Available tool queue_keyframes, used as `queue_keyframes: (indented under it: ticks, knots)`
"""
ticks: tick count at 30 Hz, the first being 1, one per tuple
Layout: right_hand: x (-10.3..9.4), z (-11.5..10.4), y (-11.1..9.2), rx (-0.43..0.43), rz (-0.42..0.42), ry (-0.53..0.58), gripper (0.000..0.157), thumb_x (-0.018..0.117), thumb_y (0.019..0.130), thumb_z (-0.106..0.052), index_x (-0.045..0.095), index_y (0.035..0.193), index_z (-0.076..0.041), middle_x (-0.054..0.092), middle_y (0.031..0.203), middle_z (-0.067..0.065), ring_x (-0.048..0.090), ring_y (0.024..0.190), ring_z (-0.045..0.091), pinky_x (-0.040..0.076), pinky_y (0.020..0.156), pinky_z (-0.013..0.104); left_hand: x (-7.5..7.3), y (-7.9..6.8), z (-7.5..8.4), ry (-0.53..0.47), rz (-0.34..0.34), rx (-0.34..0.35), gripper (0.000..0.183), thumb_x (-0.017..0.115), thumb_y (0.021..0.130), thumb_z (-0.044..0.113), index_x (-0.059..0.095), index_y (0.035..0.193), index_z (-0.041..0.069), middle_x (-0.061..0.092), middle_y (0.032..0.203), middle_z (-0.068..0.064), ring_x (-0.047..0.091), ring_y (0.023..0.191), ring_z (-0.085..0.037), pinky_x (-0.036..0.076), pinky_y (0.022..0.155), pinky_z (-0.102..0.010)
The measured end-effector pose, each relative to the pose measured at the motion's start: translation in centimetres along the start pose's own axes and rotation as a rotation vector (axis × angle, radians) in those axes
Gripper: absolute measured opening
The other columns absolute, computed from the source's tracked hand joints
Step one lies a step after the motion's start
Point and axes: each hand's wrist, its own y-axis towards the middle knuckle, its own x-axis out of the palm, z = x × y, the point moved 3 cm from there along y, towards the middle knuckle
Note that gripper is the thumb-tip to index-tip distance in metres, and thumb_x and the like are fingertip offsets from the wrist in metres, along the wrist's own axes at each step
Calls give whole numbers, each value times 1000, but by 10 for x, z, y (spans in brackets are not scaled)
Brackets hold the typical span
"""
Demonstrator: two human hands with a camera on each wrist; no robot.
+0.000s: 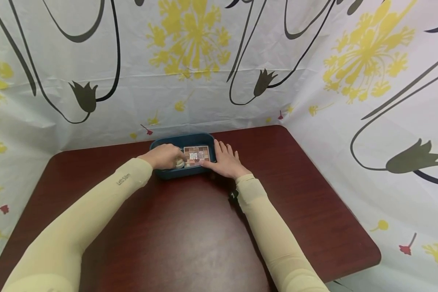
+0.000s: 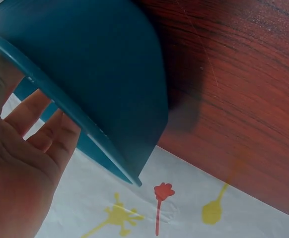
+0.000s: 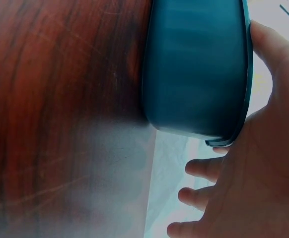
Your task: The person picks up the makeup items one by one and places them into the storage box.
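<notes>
A dark blue plastic bin (image 1: 171,174) stands at the back of the table. Inside it lies a makeup palette (image 1: 196,155) with rows of brown and pink squares. My left hand (image 1: 165,156) reaches into the bin's left part, its fingers curled at a small round whitish item (image 1: 180,164), mostly covered. In the left wrist view, the bin's wall (image 2: 100,69) hides the fingertips. My right hand (image 1: 227,163) rests against the bin's right end with its fingers spread fairly straight. Its thumb (image 3: 268,44) reaches over the rim, near the palette's corner.
The reddish-brown table (image 1: 190,227) has rounded corners. Behind it and at both sides hangs a white sheet (image 1: 204,101) with yellow, red and grey flower prints. A small black device (image 1: 233,196) sits by the right wrist.
</notes>
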Motion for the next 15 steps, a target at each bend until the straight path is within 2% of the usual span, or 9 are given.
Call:
queue_keyframes:
  ticks: [7,15]
  knots:
    - [-1,0,-1,-1,8,14,110,50,87,-79,1,163,-17,9,167,15,4,152,41,6,117,63,1,2,0,32,-8,31,32,68,92,-1,77,117,16,72,114,-5,67,96,-23,56,82,-42]
    - [0,0,-1,11,13,18,109,53,87,-77,1,163,-18,7,168,11,1,153,37,5,117,63,3,4,1,82,-33,61,29,66,96,2,78,114,21,73,112,-3,67,97,-23,54,87,-44]
